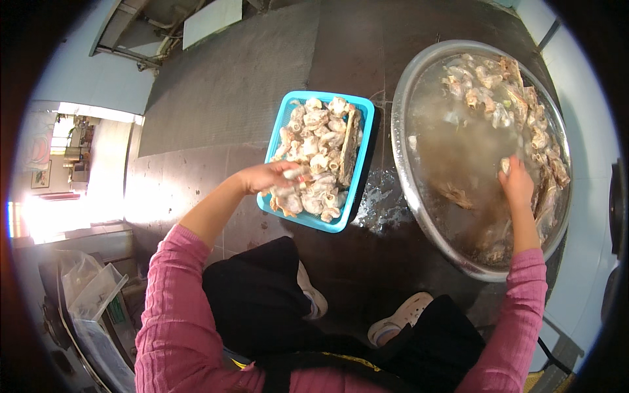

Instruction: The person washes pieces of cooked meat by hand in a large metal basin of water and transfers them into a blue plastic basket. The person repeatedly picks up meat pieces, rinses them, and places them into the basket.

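Observation:
A blue plastic basket (pixel 367 147) stands on the floor, heaped with pale bone-in meat pieces (pixel 314 145) and a long strip along its right side. My left hand (pixel 268 178) is over the basket's lower left part, its fingers on a blurred pale piece; whether it grips it I cannot tell. On the right lies a large round metal basin (pixel 402 157) of cloudy brown water. More meat and bones (pixel 540 137) lie along its far and right parts. My right hand (pixel 518 184) is over the water, fingers closed on a small pale piece (pixel 505 166).
Wet dark floor tiles (pixel 381 201) lie between basket and basin. Both my feet in pale clogs (pixel 400 314) are just below them. A light wall (pixel 589 211) runs close along the basin's right side. A clear plastic container (pixel 98 292) stands at the lower left.

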`<state>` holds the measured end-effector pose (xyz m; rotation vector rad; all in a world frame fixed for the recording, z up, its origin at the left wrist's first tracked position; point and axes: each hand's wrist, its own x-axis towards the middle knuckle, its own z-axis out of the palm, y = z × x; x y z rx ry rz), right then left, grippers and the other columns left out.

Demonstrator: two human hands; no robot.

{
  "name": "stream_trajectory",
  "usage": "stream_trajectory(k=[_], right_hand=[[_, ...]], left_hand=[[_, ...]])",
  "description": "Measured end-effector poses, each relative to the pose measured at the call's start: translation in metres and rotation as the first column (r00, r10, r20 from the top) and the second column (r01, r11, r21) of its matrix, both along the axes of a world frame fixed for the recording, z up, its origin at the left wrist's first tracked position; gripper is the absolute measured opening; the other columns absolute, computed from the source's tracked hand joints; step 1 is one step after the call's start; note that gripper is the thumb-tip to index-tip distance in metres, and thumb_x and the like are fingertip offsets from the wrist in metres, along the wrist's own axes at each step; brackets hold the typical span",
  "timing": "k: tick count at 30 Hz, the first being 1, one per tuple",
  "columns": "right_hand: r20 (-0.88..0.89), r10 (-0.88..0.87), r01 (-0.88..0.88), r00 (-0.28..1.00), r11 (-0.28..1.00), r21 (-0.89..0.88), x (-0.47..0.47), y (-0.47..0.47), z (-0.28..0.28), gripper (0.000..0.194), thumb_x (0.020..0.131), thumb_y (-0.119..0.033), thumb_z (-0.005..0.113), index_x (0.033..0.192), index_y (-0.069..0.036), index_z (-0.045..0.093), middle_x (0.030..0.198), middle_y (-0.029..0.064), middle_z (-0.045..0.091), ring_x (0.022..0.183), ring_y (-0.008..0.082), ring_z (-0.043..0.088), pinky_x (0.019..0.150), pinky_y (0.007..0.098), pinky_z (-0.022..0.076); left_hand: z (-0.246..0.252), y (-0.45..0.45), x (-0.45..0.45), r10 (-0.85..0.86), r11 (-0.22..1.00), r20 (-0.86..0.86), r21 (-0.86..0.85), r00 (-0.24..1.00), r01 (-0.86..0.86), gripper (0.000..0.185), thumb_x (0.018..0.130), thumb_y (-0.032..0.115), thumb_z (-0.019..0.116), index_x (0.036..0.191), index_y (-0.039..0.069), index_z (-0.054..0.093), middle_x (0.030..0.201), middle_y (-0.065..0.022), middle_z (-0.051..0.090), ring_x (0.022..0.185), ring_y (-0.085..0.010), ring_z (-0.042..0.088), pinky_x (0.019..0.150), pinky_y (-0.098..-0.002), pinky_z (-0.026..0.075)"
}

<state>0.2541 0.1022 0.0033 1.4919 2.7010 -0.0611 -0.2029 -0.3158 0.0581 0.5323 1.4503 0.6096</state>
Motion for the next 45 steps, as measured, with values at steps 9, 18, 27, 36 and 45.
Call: stream_trajectory(k=[9,18,27,36,45], right_hand=[[-0.121,0.004,-0.018,0.993,0.993,-0.118,-0.052,-0.042,-0.010,0.039,0.077,-0.014,0.062,0.115,-0.013,0.051,0.109,0.0142,0.058,0.096,0.0357,0.059,0.081,0.0472,0.0472],[-0.058,-0.229,0.200,0.972,0.927,-0.318,-0.062,-0.021,-0.042,0.034,0.084,-0.014,0.059,0.117,-0.011,0.054,0.110,0.0162,0.062,0.098,0.0341,0.062,0.083,0.0425,0.0502],[-0.644,-0.727,-0.265,0.237,0.590,-0.763,-0.084,-0.059,0.017,0.029,0.084,-0.008,0.064,0.110,-0.006,0.052,0.103,0.0098,0.057,0.084,0.0170,0.058,0.075,0.0286,0.0494],[-0.773,0.390,-0.572,0.500,0.819,0.044,-0.073,-0.107,0.057,0.026,0.085,-0.018,0.061,0.106,-0.005,0.054,0.103,0.0178,0.057,0.092,0.0358,0.057,0.085,0.0426,0.0442],[0.324,-0.158,0.235,0.933,0.948,-0.216,0.043,-0.007,-0.003,0.037,0.084,-0.019,0.052,0.117,-0.004,0.052,0.117,0.0172,0.059,0.110,0.0322,0.057,0.094,0.0421,0.0457]], left_hand=[[-0.055,-0.030,0.066,-0.439,0.695,-0.831,-0.073,0.341,0.715,0.038,0.086,0.026,0.062,0.121,0.011,0.054,0.106,-0.0138,0.050,0.100,-0.0294,0.054,0.088,-0.0394,0.045],[-0.004,0.022,0.086,-0.744,0.432,-0.666,-0.540,-0.053,0.723,0.041,0.092,0.039,0.051,0.127,0.018,0.048,0.120,-0.0130,0.053,0.110,-0.0286,0.055,0.085,-0.0423,0.046],[0.024,0.194,0.178,-0.322,0.905,-0.227,0.211,0.919,0.370,0.050,0.099,0.042,0.039,0.127,0.002,0.051,0.110,-0.0122,0.062,0.106,-0.0230,0.058,0.092,-0.0338,0.044],[-0.025,0.285,0.228,0.456,0.879,0.731,-0.282,0.507,-0.385,0.022,0.095,0.027,0.049,0.093,0.007,0.057,0.095,-0.0095,0.064,0.094,-0.0299,0.062,0.085,-0.0459,0.051],[-0.009,0.236,0.190,0.411,0.899,0.602,-0.144,0.685,-0.414,0.032,0.095,0.038,0.052,0.091,0.006,0.057,0.083,-0.0083,0.066,0.095,-0.0271,0.065,0.080,-0.0440,0.055]])
